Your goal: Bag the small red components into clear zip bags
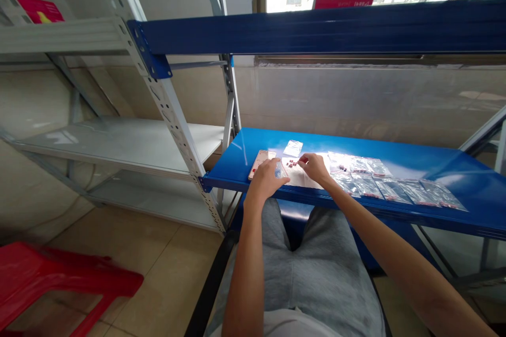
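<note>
My left hand point(268, 179) is at the left end of the blue shelf, thumb and fingers curved around a small clear plastic bag point(281, 170). Beneath and beside that hand lies a flat light-brown board point(259, 159) with a red spot near its lower corner. My right hand point(315, 167) has its fingertips pinched together at the right side of a group of small dark-red pieces point(291, 164). Whatever is in that pinch is too small to make out. The pieces rest on a white sheet point(304, 180), which is partly covered by my right hand.
Several clear bags point(389, 189) with small reddish contents lie in rows on the right of the blue shelf point(427, 163). A white packet point(293, 148) sits behind the pieces. A blue beam point(300, 34) crosses above. On the floor at left stands a red stool point(71, 268).
</note>
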### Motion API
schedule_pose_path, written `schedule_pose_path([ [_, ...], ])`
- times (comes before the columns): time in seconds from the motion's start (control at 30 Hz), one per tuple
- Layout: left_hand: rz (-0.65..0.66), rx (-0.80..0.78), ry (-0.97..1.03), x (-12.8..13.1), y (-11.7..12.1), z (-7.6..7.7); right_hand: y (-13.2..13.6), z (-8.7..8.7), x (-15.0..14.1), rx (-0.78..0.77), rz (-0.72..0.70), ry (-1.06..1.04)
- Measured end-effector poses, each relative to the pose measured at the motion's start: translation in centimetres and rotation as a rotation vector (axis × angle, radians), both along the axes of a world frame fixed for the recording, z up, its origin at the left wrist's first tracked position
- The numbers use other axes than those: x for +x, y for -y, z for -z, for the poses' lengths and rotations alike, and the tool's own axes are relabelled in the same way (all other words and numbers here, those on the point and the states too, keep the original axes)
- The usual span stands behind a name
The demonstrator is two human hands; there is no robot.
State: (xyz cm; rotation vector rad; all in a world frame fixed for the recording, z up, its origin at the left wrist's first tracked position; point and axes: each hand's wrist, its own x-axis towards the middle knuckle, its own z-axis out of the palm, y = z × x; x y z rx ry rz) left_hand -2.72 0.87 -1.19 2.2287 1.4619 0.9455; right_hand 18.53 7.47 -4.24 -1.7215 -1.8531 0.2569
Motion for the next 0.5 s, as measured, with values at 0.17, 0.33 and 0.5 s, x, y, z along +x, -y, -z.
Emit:
schedule_pose_path([
  [0.17, 0.019, -0.015, 0.012, 0.6, 0.1, -0.1, 2.3, -1.5, 1.7, -0.039, -0.069, -0.537],
  [0.33, 0.087, -0.013, 0.080, 1.7, 0.3, -0.3, 5.2, -3.5, 0.7, -0.114, -0.296, -0.621],
  [0.5, 0.142, -0.027, 0.122, 2.5, 0.6, -0.6, 5.4, -4.2, -0.3, -0.078, -0.405, -0.440],
])
